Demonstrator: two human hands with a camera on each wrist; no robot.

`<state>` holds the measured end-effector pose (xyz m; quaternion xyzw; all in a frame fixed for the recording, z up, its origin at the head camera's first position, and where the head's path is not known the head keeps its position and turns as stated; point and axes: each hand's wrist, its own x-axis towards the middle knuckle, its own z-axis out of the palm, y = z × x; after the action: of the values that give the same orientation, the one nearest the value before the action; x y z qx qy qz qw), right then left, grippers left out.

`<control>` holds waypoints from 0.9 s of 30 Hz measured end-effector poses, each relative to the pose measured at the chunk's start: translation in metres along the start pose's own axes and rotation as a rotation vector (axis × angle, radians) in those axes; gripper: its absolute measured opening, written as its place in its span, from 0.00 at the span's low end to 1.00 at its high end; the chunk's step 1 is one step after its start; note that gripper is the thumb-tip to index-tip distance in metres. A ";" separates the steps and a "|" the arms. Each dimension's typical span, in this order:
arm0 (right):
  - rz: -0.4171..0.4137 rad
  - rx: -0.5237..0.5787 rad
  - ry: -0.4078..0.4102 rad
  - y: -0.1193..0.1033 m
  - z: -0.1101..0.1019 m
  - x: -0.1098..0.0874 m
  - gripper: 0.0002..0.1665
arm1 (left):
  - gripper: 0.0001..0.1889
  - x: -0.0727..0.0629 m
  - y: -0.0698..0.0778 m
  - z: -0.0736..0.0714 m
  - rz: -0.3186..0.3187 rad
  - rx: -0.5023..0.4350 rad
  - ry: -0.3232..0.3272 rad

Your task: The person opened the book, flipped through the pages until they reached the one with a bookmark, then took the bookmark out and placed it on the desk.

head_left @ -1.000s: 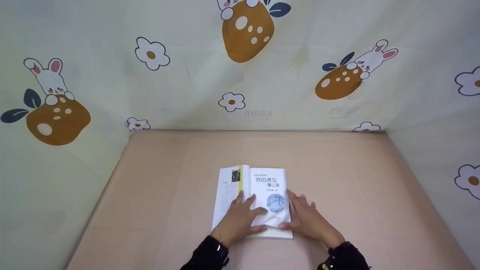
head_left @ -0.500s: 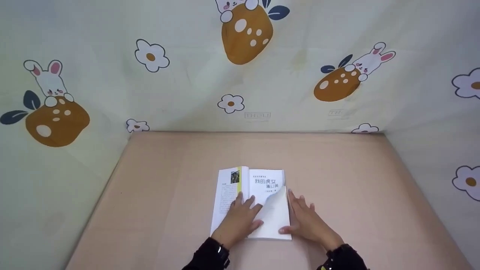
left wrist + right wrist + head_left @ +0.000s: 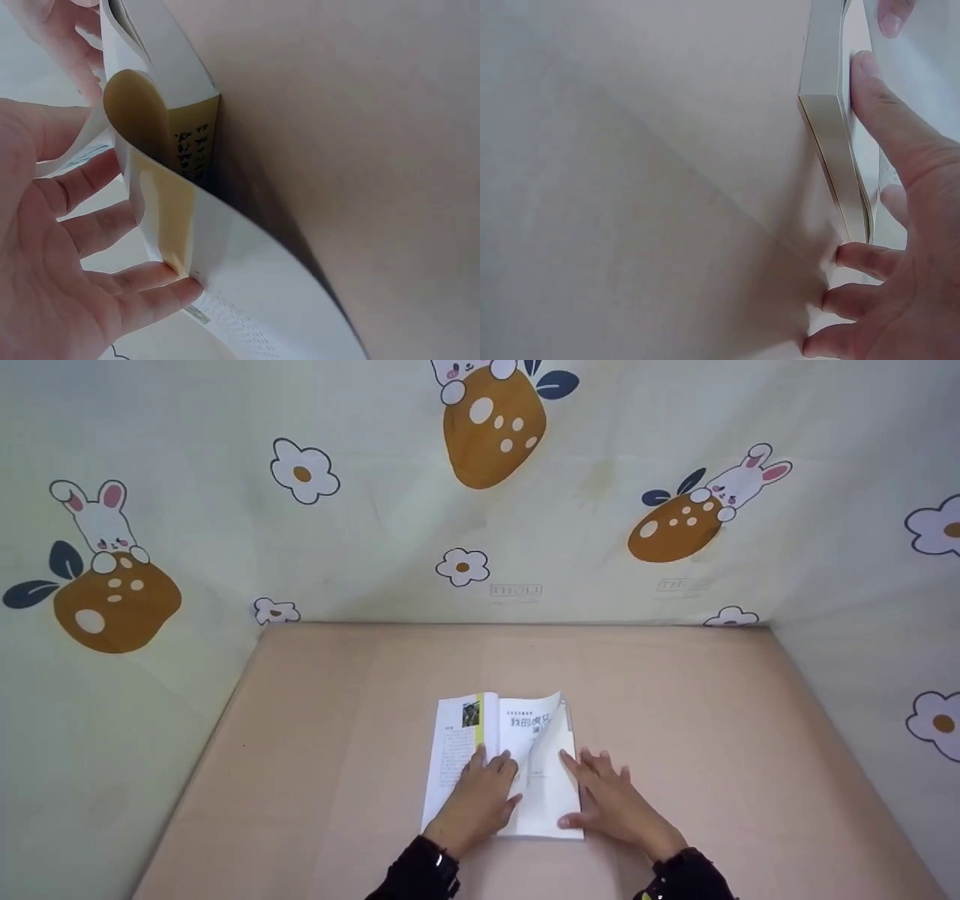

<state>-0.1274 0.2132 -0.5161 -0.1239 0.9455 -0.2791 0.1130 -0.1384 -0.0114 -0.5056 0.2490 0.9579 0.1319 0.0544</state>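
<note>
An open paperback book (image 3: 457, 712) lies on the table, a portrait photo and yellow stripe on its left side. Its title leaf (image 3: 517, 731) curves up and leftward from the right side, baring white paper beneath. My left hand (image 3: 478, 795) lies over the gutter. In the left wrist view, it pinches the leaf between thumb and index finger, other fingertips touching the flap with the yellow stripe (image 3: 169, 217). My right hand (image 3: 619, 802) rests at the book's right edge. Its thumb (image 3: 885, 112) and index finger press the pages; the other fingertips touch the table beside the book.
The tan tabletop (image 3: 337, 720) spreads around the book. A pale cloth backdrop (image 3: 375, 532) with rabbits, orange fruit and flowers encloses the back and both sides. Dark sleeves and straps (image 3: 431, 870) show at the wrists.
The title leaf has peeled from its lower right corner up to the top, bending leftward toward my left hand. My right index finger has moved onto the paper beneath.
</note>
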 end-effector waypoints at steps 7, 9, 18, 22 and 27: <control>-0.038 0.001 -0.018 0.002 -0.002 -0.001 0.54 | 0.25 -0.001 -0.004 0.001 0.039 0.020 0.052; -0.054 0.000 -0.012 0.003 -0.002 -0.001 0.54 | 0.25 0.000 -0.005 0.001 0.054 0.020 0.069; -0.021 0.016 -0.021 0.002 -0.004 0.000 0.54 | 0.30 -0.005 -0.006 -0.002 0.024 -0.091 0.049; 0.001 0.004 -0.026 0.001 -0.004 -0.001 0.54 | 0.28 -0.007 -0.006 -0.002 -0.006 -0.152 0.023; -0.007 -0.014 -0.018 0.000 -0.003 -0.001 0.54 | 0.25 -0.010 -0.006 -0.001 -0.038 -0.210 0.023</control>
<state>-0.1273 0.2150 -0.5131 -0.1305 0.9459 -0.2719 0.1197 -0.1328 -0.0219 -0.5061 0.2222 0.9439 0.2335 0.0718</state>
